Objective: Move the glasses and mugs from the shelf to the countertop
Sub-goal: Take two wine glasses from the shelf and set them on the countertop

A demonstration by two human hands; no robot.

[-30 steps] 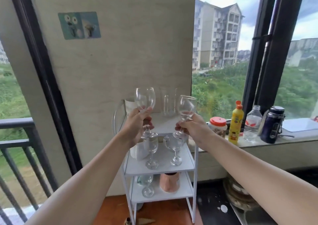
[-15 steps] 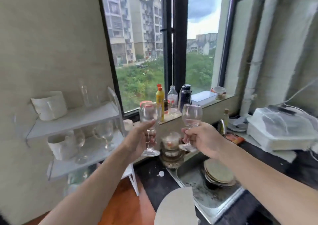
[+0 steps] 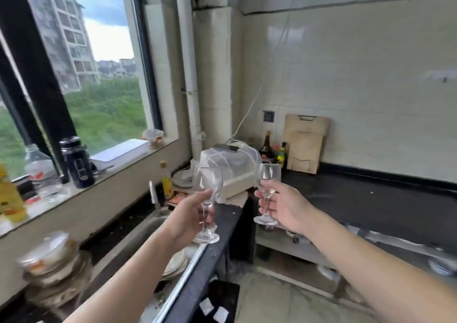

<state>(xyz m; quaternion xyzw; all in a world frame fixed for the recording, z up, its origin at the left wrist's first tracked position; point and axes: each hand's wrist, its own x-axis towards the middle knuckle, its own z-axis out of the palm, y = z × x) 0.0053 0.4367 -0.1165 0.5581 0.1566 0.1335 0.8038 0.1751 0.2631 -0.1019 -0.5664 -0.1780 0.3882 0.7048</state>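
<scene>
My left hand [image 3: 188, 217] grips the stem of a clear wine glass [image 3: 207, 186], held upright above the front edge of the sink counter. My right hand [image 3: 284, 206] holds a second clear wine glass [image 3: 267, 178] by its stem, also upright, in the air in front of the black countertop [image 3: 371, 199] that runs along the tiled wall at the right. The two glasses are apart, about a hand's width between them. The shelf is out of view.
A sink [image 3: 153, 233] with stacked plates [image 3: 176, 264] lies below my left arm. A white covered box [image 3: 232, 167] sits in the corner, bottles [image 3: 268, 144] and a wooden cutting board [image 3: 305, 142] lean by the wall. Bottles and a dark flask [image 3: 76, 162] stand on the windowsill.
The view has swung right, from the shelf past the window to the corner countertop. Both hands have carried their wine glasses along, still upright.
</scene>
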